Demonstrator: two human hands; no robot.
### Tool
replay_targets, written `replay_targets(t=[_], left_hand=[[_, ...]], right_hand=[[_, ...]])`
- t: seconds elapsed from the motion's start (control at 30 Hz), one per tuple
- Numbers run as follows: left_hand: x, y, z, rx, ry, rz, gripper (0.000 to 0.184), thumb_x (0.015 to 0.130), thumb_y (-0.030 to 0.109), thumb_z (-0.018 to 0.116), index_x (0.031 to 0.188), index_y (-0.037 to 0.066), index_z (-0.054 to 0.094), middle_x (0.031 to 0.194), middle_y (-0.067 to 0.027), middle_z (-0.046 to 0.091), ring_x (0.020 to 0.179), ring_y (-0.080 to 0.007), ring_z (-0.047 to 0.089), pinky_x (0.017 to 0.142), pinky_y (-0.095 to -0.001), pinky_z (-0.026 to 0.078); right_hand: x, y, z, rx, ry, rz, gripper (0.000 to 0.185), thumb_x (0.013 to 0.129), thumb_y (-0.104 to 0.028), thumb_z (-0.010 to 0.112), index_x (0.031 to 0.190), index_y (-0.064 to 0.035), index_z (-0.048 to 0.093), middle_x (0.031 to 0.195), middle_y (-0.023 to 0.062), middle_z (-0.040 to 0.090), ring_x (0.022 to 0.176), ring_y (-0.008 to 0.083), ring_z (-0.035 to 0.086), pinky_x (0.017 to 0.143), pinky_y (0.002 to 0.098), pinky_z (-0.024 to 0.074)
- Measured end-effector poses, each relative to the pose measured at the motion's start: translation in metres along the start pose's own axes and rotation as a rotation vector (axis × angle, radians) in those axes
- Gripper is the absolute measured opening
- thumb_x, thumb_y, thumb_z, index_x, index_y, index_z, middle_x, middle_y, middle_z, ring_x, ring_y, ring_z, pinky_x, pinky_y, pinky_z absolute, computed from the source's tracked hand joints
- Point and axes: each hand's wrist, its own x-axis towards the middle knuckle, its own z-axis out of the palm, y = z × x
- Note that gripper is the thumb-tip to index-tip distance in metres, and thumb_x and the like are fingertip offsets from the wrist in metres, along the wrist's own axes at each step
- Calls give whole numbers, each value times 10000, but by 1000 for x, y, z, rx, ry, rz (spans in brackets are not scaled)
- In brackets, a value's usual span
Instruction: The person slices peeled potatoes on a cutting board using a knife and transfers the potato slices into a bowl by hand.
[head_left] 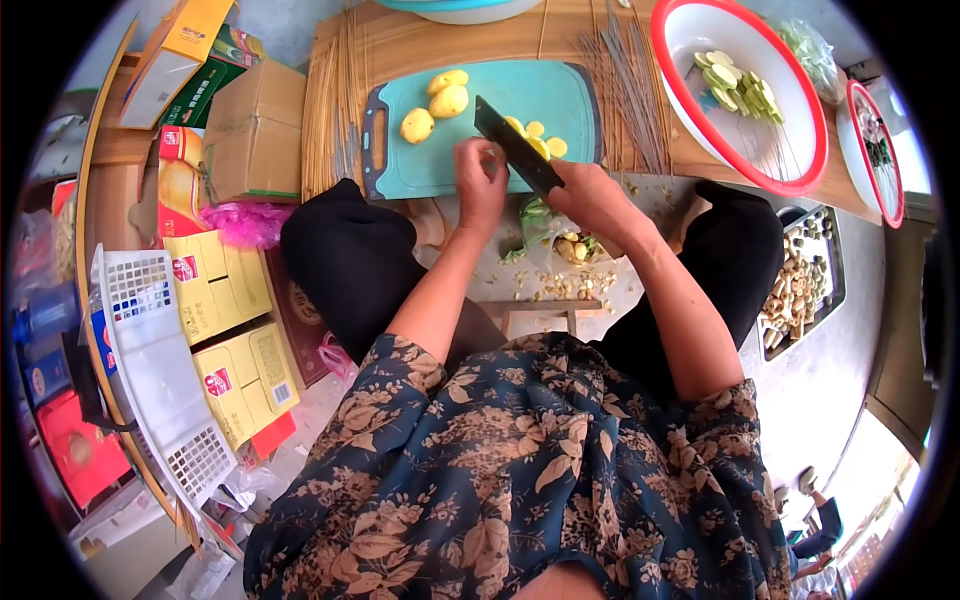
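Observation:
My right hand point(592, 200) is wrapped round the handle of a dark-bladed cleaver point(512, 146), its blade slanting up and left over the turquoise cutting board point(540, 82). Yellow potato slices point(537, 138) lie along the blade's right side. Left of the cleaver, at the board's near edge, my left hand point(480, 182) has its fingers curled together; whatever they may hold is hidden. Several whole peeled potatoes point(449, 100) sit on the board's upper left part, apart from both hands.
Bundles of thin skewers point(330, 110) flank the board. At right stands a red-rimmed basin point(800, 180) with pale green slices point(740, 86). A bag of peelings point(575, 248) sits on the floor below. Cardboard boxes point(262, 130) are stacked left; a tray point(800, 285) lies right.

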Motion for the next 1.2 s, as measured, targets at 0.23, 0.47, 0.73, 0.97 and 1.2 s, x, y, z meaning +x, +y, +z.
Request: replay_targets(t=[0.23,0.47,0.73,0.97,1.2], left_hand=[[8,-5,4,-503,115,-473,292,874,-58,657,1118,29,520,1004,-68,616,834,-148,629,682,-287,511],[3,14,-26,-602,-11,-693,262,888,-44,634,1117,40,537,970,-54,625,800,-147,639,659,-270,494],[-76,39,17,-454,-746,-739,205,875,-28,618,1078,2,626,947,-64,667,829,-150,674,714,-289,553],[-66,61,-6,-218,-288,-282,180,920,16,616,1097,20,649,998,-74,608,772,-153,622,725,-299,511],[17,96,-44,58,-218,363,395,856,208,746,1198,65,611,1255,-140,569,1171,-342,539,1010,-447,420]], right_hand=[[-19,-3,-16,172,-80,89,247,870,-140,553,1052,10,630,779,212,667,602,306,677,593,427,548],[-34,3,-26,202,12,26,240,868,-174,571,1009,11,627,750,223,654,664,356,666,632,449,525],[-37,14,-31,61,272,-138,297,860,-215,590,1088,-47,681,810,263,664,841,453,658,772,516,522],[-46,20,-22,-262,334,-240,439,870,-191,614,1301,-104,627,873,211,691,843,391,686,758,476,544],[-46,33,-5,-506,449,-388,256,863,-97,592,1118,-94,611,814,109,672,773,304,676,782,449,497]])
